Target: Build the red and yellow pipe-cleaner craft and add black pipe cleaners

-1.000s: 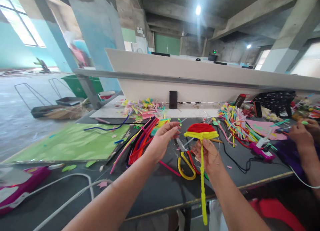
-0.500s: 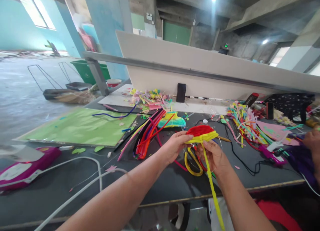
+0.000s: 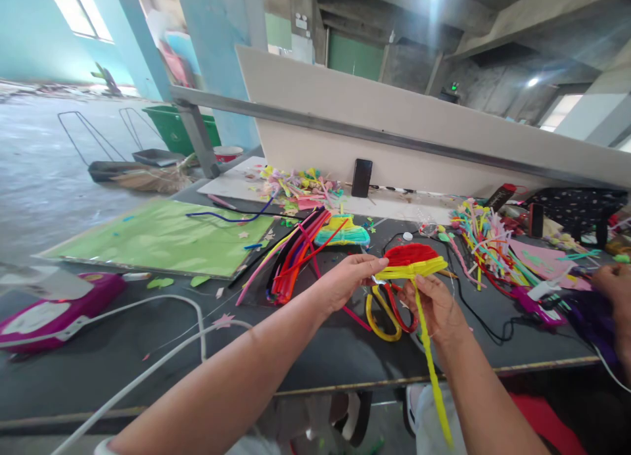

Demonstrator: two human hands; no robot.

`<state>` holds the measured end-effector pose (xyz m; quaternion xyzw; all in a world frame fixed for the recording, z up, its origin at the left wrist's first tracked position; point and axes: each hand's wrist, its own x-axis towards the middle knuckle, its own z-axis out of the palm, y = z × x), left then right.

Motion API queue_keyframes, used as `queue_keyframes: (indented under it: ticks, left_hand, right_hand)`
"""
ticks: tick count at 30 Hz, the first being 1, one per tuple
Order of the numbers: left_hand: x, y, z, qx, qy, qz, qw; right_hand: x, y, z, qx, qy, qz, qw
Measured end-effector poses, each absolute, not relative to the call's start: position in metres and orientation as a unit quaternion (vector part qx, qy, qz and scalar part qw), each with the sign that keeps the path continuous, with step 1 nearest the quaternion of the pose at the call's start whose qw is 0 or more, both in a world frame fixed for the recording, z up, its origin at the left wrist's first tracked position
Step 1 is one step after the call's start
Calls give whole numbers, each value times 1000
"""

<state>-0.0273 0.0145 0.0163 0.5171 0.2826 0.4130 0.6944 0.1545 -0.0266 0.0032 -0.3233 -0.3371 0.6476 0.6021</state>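
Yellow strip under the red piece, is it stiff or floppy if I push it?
The yellow strip would probably bend easily, being long and thin. It may spring rather than flop, since it runs nearly straight below the right hand. It's likely light: the hand grips it only near the top.

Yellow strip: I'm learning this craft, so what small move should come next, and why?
Perhaps lift the yellow strip with the left hand: the strip's lower end hangs free, and the right hand pinches near its top, under the yellow band, likely keeping things steady.
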Motion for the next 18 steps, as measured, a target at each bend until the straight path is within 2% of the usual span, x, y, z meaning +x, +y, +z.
queue_keyframes:
  ticks: [11, 16, 18]
  left_hand:
    - [-27, 12, 15, 584, 247, 399, 663]
    - [-30, 18, 14, 589, 248, 410, 651]
    - [-31, 20, 13, 593, 250, 409, 648]
  right_hand:
    - [155, -28, 0, -321, -354, 653, 588]
    - [177, -21, -1, -327, -380, 688, 524]
    - [192, -15, 1, -342, -374, 660, 555]
